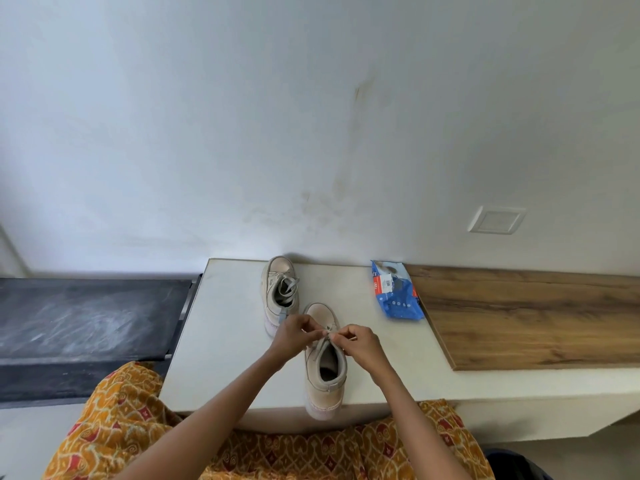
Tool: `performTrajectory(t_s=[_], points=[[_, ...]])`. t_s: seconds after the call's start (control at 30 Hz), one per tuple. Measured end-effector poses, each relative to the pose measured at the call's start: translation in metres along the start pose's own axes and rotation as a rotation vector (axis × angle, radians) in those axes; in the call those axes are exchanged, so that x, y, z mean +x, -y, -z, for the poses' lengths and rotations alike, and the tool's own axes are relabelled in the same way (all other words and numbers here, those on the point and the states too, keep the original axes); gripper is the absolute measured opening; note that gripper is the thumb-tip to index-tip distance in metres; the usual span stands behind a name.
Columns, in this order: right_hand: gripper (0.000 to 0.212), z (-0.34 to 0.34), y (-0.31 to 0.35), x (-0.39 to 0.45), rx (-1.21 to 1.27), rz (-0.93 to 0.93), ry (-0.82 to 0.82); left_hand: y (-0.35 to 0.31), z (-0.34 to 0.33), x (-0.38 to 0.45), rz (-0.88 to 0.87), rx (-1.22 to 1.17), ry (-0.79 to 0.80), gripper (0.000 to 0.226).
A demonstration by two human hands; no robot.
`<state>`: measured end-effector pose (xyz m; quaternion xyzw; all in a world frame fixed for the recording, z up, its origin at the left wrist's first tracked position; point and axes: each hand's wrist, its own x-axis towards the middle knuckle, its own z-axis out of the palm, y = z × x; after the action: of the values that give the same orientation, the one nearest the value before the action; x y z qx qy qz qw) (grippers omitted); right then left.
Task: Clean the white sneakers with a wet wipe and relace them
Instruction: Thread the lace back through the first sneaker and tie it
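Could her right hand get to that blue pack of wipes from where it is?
Probably yes: bare table lies between the right hand and the wipes pack. But it pinches the near sneaker's lace and must let go first.

Near sneaker (325,368) off-white, grey lace (320,348); far sneaker (280,292) same. Wipe packet (396,294) blue, white-red label. Counter (221,341) cream; board (526,317) brown woodgrain. Garment (114,434) orange, red-cream motifs. Wall (242,133) white, stained.

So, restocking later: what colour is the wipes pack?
Blue wipes pack, with a white-and-red label; head view.
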<state>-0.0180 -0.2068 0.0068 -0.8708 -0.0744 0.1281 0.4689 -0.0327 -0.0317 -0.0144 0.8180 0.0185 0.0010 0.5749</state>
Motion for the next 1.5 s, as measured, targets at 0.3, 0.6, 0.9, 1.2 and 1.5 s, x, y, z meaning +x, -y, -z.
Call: performTrajectory(t_s=[0.3, 0.6, 0.9, 1.2, 1.5], points=[[0.018, 0.006, 0.004, -0.006, 0.223, -0.028, 0.075, 0.002, -0.003, -0.004, 0.016, -0.064, 0.030, 0.002], [0.014, 0.002, 0.007, -0.008, 0.245, -0.098, 0.032, -0.003, 0.000, -0.005, 0.023, -0.061, 0.067, 0.007], [0.030, -0.007, 0.003, 0.002, 0.106, -0.183, -0.169, 0.001, 0.005, -0.008, 0.128, -0.049, -0.002, 0.022], [0.025, 0.002, 0.003, -0.005, 0.228, -0.161, -0.067, -0.008, 0.008, -0.004, 0.164, 0.051, 0.096, 0.018], [0.025, 0.003, 0.010, -0.003, 0.040, -0.149, -0.053, -0.004, 0.007, -0.006, 0.213, -0.021, 0.050, 0.020]])
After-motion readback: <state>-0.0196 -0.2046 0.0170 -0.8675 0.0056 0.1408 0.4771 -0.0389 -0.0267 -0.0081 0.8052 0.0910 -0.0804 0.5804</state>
